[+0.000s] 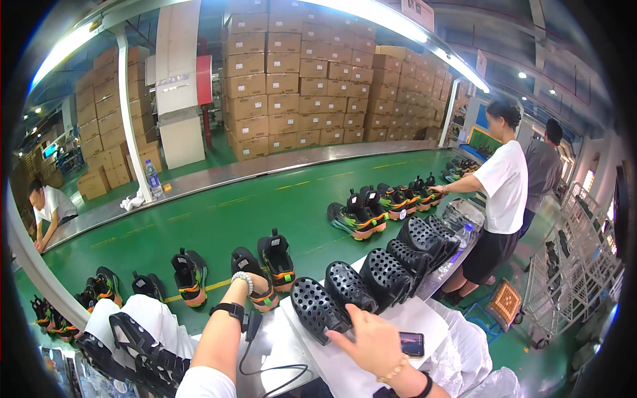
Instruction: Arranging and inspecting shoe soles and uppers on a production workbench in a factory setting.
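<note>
My left hand [255, 284], a beaded bracelet and dark watch at its wrist, is closed on a black-and-orange sneaker [244, 260] standing on the green conveyor belt [279, 209]. Some of its fingers are hidden. Close beside it stands a matching sneaker [276, 257]. My right hand [373, 341] is open, thumb and forefinger apart, at the open end of the nearest black perforated clog [315, 304]. A row of similar clogs [387, 273] runs away to the right along a white-covered bench [302, 355].
More sneakers [190, 272] stand along the belt. Black strappy footwear [142, 351] lies at lower left beside white paper. A phone [412, 343] and a dark cable [279, 369] lie near my arms. At right a co-worker [501, 166] touches sneakers; wire racks [564, 259] stand behind.
</note>
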A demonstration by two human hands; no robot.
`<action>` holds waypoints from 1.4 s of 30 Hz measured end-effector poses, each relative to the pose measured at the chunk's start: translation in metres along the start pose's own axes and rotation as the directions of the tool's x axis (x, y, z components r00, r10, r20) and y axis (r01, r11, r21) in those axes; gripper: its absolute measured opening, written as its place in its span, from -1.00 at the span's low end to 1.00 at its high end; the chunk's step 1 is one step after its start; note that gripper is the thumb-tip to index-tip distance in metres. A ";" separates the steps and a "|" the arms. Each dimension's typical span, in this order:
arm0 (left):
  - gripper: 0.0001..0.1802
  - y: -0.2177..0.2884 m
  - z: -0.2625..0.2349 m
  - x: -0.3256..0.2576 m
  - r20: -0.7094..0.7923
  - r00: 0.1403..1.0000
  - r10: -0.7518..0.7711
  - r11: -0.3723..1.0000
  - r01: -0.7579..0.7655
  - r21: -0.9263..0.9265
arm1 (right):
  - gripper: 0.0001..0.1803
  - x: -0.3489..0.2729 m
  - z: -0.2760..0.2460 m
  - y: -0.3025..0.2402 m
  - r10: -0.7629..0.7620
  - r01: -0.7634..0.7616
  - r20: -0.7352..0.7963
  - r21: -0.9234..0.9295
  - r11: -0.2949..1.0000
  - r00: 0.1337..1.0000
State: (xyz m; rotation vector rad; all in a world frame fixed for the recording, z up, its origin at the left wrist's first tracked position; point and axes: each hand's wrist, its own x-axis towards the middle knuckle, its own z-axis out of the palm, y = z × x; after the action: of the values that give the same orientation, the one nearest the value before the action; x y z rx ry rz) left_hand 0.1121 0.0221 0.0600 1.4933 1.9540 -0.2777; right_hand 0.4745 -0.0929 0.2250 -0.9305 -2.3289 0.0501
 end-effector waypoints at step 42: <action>-0.54 0.031 0.123 -0.101 -0.845 0.268 -0.462 0.694 -0.483 -0.533 | -0.51 0.214 0.177 -0.088 0.361 -0.454 0.770 -0.104 0.885 0.527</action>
State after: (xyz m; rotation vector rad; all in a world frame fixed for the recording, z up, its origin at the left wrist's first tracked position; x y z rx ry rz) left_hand 0.1990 -0.1122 0.0346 1.0608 2.3652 1.7769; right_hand 0.2014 0.0098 0.2193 -1.6292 -2.7312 0.9608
